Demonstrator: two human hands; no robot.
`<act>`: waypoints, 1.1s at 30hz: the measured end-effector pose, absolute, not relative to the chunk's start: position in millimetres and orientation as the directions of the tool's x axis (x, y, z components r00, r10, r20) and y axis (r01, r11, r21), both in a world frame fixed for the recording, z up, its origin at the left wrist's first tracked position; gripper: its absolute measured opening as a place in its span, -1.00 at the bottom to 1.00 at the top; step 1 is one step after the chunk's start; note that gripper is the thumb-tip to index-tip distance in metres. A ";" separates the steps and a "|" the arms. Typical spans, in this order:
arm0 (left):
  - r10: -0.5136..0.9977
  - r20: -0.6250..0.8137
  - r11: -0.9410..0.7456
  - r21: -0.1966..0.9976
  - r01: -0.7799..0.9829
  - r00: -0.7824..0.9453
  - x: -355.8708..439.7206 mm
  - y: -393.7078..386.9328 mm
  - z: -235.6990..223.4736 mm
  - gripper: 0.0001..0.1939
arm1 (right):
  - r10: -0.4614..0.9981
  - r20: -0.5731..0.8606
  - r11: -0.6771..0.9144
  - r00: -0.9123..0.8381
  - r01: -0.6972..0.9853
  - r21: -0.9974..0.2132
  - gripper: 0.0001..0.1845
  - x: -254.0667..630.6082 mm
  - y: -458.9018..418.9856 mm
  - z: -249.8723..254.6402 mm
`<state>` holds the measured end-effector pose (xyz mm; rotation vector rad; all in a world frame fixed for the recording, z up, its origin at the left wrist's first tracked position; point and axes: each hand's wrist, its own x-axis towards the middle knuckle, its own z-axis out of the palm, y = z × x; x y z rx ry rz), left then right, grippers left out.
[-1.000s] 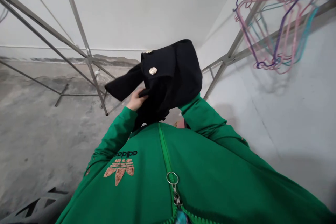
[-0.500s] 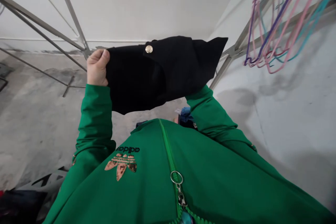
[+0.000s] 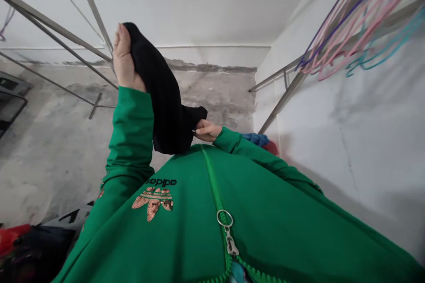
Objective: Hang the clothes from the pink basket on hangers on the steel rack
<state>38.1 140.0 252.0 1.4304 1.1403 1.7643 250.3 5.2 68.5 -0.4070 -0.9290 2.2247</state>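
Well, the left hand (image 3: 125, 59) is clenching its fingers around a black garment (image 3: 164, 97) at upper left, while the right hand (image 3: 207, 130) is pinching its lower corner near centre.

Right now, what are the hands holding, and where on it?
A black garment: the left hand grips its top end, and the right hand appears to pinch its lower corner.

The person is wearing a bright green zip-front track jacket (image 3: 265, 234) with long matching sleeves (image 3: 129, 135). A copper-sequined trefoil logo (image 3: 152, 202) is sitting above black "adidas" lettering (image 3: 161, 181), and a green zipper (image 3: 215, 190) is carrying a metal ring pull (image 3: 225, 218).
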 end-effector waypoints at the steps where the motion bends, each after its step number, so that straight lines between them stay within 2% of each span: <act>1: 0.848 0.438 -0.434 0.897 0.083 -0.300 36.0 142.4 249.2 -0.62 | 0.692 -0.032 -0.510 -0.721 -0.457 -0.729 -0.40 246.0 7.2 69.4; 3: 0.829 0.394 -0.397 0.915 0.079 -0.398 30.8 142.6 246.3 -0.59 | 0.770 -0.096 -0.470 -0.631 -0.459 -0.754 -0.44 241.5 19.4 72.9; 6: 0.802 0.411 -0.420 0.904 0.079 -0.434 14.9 126.1 243.6 -0.65 | 0.892 -0.188 -0.392 -0.411 -0.498 -0.773 -0.63 250.1 52.3 80.2; 8: 0.751 0.443 -0.478 0.876 0.060 -0.489 -3.8 101.0 238.1 -0.78 | 0.944 -0.156 -0.298 -0.290 -0.553 -0.778 -0.71 266.3 76.6 88.3; 10: 0.712 0.461 -0.483 0.869 0.107 -0.530 -26.9 67.8 227.4 -0.74 | 0.978 -0.087 -0.185 -0.190 -0.593 -0.784 -0.73 286.5 96.1 101.1; 11: 0.723 0.438 -0.423 0.892 0.160 -0.534 -38.4 50.9 220.6 -0.68 | 0.986 -0.056 -0.142 -0.160 -0.597 -0.790 -0.73 296.0 102.9 109.4; 13: 0.832 0.289 -0.121 0.928 0.353 -0.473 -55.5 23.1 206.9 -0.65 | 0.988 -0.005 -0.092 -0.152 -0.569 -0.817 -0.74 309.7 110.0 128.3; 14: 0.888 0.237 0.011 0.846 0.534 -0.394 -58.6 14.1 201.1 -0.67 | 0.984 0.019 -0.079 -0.175 -0.535 -0.841 -0.75 312.6 110.7 138.2; 15: 0.925 0.220 0.068 0.706 0.705 -0.310 -56.7 9.1 196.6 -0.69 | 0.975 0.043 -0.069 -0.216 -0.485 -0.872 -0.76 312.4 110.0 148.0; 17: 0.953 0.279 -0.024 0.455 0.890 -0.116 -37.4 10.9 191.2 -0.61 | 0.942 0.087 -0.030 -0.326 -0.336 -0.941 -0.76 303.8 106.3 165.9; 18: 0.941 0.338 -0.143 0.398 0.906 0.000 -21.4 17.1 189.8 -0.53 | 0.909 0.106 0.010 -0.403 -0.232 -0.973 -0.72 296.6 104.1 173.5; 20: 0.891 0.378 -0.408 0.424 0.808 0.251 15.6 36.2 186.9 -0.39 | 0.802 0.114 0.144 -0.587 0.003 -0.990 -0.62 280.9 100.3 185.7; 23: 0.763 0.387 -0.645 0.494 0.583 0.518 61.0 67.0 176.9 -0.44 | 0.663 0.070 0.378 -0.745 0.253 -0.891 -0.57 266.5 99.0 197.3; 25: 0.735 0.401 -0.665 0.581 0.469 0.547 76.9 79.9 165.6 -0.49 | 0.638 0.063 0.467 -0.768 0.320 -0.824 -0.57 267.8 100.7 202.5; 28: 0.755 0.372 -0.612 0.694 0.379 0.540 87.1 88.7 146.6 -0.50 | 0.579 0.074 0.552 -0.812 0.324 -0.768 -0.59 279.6 102.4 209.3; 31: 0.763 0.295 -0.535 0.787 0.308 0.575 95.1 93.8 135.1 -0.54 | 0.554 0.086 0.560 -0.828 0.294 -0.774 -0.65 291.7 100.9 216.0; 33: 0.785 0.254 -0.490 0.813 0.314 0.565 100.3 96.1 136.8 -0.57 | 0.586 0.092 0.514 -0.805 0.281 -0.811 -0.73 299.3 100.8 219.0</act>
